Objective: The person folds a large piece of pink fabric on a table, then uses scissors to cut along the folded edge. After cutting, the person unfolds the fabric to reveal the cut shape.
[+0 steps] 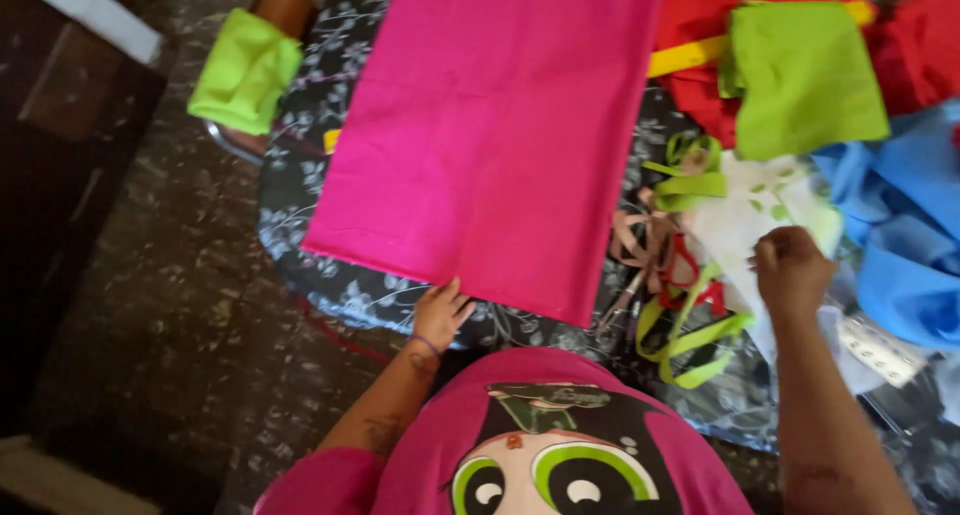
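A large rectangular bright pink cloth (490, 135) lies flat on the dark floral-patterned surface (300, 175). The left hand (440, 313) rests open on the cloth's near edge, fingers spread. The right hand (792, 270), closed in a loose fist, grips white fabric scraps (745, 210) at the right, beside tangled green and red fabric strips (685, 305).

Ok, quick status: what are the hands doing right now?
Left hand on near edge of pink cloth, fingers spread. Right hand closed over white fabric. Green strips and scissors between them.
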